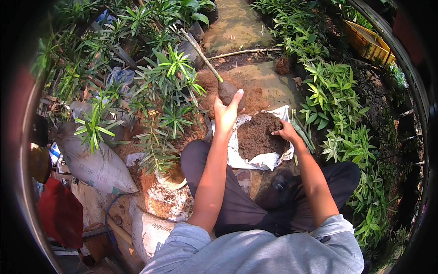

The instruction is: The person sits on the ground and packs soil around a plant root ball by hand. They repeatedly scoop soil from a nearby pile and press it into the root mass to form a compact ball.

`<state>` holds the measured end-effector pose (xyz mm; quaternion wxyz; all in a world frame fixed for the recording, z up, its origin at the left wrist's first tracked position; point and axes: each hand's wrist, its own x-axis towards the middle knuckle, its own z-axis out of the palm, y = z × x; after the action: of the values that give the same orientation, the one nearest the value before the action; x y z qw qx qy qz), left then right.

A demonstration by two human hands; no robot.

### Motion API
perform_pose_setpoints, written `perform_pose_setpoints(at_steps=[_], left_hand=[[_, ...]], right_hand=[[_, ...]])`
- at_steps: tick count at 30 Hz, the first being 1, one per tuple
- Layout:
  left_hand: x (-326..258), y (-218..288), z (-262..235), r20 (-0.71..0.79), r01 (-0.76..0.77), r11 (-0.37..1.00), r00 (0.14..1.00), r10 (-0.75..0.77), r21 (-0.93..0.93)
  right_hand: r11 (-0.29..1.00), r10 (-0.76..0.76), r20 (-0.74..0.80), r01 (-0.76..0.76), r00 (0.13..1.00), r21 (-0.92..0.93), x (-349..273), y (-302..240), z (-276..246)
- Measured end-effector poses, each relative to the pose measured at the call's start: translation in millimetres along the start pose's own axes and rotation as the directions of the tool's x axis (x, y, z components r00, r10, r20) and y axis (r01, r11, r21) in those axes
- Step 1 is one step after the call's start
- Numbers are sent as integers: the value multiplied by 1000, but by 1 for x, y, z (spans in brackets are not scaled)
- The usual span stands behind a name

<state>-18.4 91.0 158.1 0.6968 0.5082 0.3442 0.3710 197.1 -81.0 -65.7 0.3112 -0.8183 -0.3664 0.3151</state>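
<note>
- Your left grip (226,114) is closed around a dark soil ball (226,92), thumb uppermost; a bare stem (200,55) slants from it, up and to the left.
- Your right grip (288,131) touches the right side of the loose soil (258,134); you cannot tell whether the fingers pinch any.
- That soil lies on an opened white sack (232,155), between and below your grips.
- Brown fibre (255,97) lies on the path (237,18) just beyond your left grip, partly hidden by it.
- Left of that grip, a leafy plant (173,68) crowds close, near the stem.
- A thin stick (246,52) crosses the path farther ahead.
- Well to the left and nearer you sits a filled sack (93,157).
- Right of your right grip, low green plants (337,105) line the side; a yellow crate (367,41) lies well beyond.
</note>
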Motion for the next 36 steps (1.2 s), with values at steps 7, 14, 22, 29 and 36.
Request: perform_pose_setpoints(at_steps=[7,14,22,29,36], left_hand=[[-1,2,4,23,25,999,999,-24,-24],[1,-3,2,15,6,1000,1000,-6,0],[2,-4,4,25,-11,1000,1000,11,3],[-3,2,9,34,-34,999,999,35,-24],[1,-2,6,16,-3,1000,1000,3,-18]], right_hand=[[991,70,-52,-75,996,-112,6,25,-26],[949,-115,-272,25,955,-314,11,40,-15],[902,12,-38,-27,999,-431,-19,-6,2],[913,157,-195,-217,968,-345,-30,4,62],[955,50,94,-75,994,286,-14,30,42]])
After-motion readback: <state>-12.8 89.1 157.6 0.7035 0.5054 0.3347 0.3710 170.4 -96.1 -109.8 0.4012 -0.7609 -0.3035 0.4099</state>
